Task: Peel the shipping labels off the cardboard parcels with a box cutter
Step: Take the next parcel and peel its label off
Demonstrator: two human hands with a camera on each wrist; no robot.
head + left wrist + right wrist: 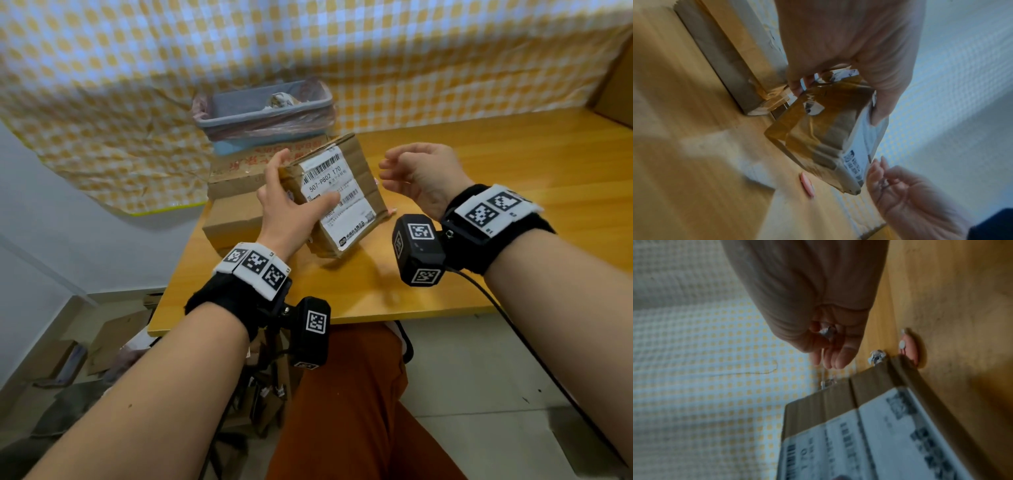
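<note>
Cardboard parcel [337,192] stands tilted near the middle of a wooden table [513,164], its white shipping label [337,198] facing up. At its nine o'clock side the left hand [291,209] grips it, thumb across the label. At three o'clock the right hand [416,174] hovers just beside it, fingers loosely curled around a small paper scrap [827,331]. A pink box cutter [909,348] lies on the table behind the parcel.
</note>
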